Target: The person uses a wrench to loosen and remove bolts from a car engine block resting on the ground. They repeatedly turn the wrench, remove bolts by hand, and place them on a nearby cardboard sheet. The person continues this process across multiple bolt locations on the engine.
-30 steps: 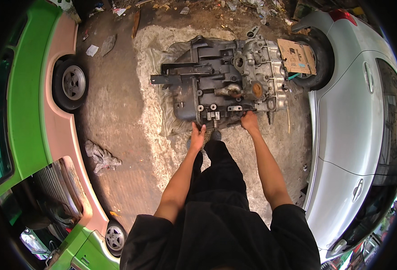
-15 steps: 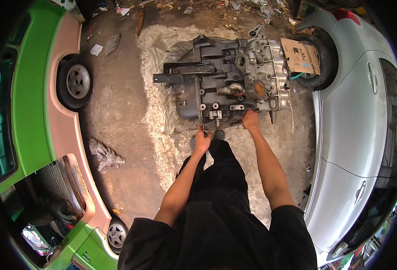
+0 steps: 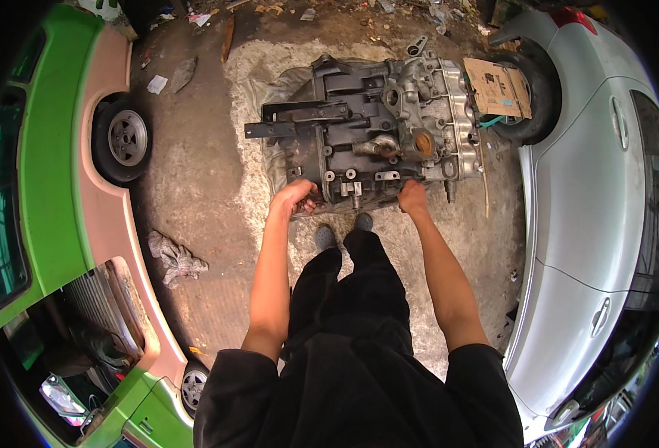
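A car engine (image 3: 355,128), dark on its left and bare metal on its right, lies on a crumpled grey sheet (image 3: 275,166) in front of me. At its near left corner, my left hand (image 3: 296,196) is closed with the fingers curled around the lower edge. Farther right, my right hand (image 3: 413,196) grips the near side of the engine, its fingertips partly hidden under the metal. A flat dark metal bracket (image 3: 299,113) juts from the engine's left side. Both of my arms reach forward, and my feet are just short of the engine.
A green and pink vehicle (image 3: 49,157) stands on the left, a silver car (image 3: 583,216) on the right. Cardboard (image 3: 496,88) leans against the silver car's wheel. On the ground lie a patterned rag (image 3: 174,257), a thin stick (image 3: 485,183) and, farther off, scattered litter (image 3: 441,13).
My left hand has moved left and forward, from the engine's near middle to its near left corner. My right hand stays at the near side. The engine appears slightly farther left.
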Available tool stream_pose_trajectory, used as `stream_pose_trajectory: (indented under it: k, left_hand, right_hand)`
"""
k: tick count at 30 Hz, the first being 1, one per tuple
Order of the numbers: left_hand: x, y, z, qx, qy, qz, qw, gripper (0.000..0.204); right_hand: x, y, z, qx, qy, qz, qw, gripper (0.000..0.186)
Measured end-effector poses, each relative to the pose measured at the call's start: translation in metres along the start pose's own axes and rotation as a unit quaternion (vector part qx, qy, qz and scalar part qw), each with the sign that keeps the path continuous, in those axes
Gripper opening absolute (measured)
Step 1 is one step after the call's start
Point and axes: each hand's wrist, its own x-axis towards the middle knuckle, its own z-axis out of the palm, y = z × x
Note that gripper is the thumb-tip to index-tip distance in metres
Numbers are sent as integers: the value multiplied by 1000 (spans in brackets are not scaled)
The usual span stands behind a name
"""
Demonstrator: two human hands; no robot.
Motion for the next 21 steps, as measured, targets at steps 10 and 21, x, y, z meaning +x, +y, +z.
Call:
stream_pose_trajectory:
  k: [10, 21]
  left_hand:
    - [23, -6, -8, 214, -43, 43, 975, 8]
    - [14, -18, -25, 230, 13, 65, 971, 22]
  right_hand:
    - [4, 1, 2, -22, -17, 6, 1000, 37]
    - [2, -2, -1, -67, -19, 5, 998, 42]
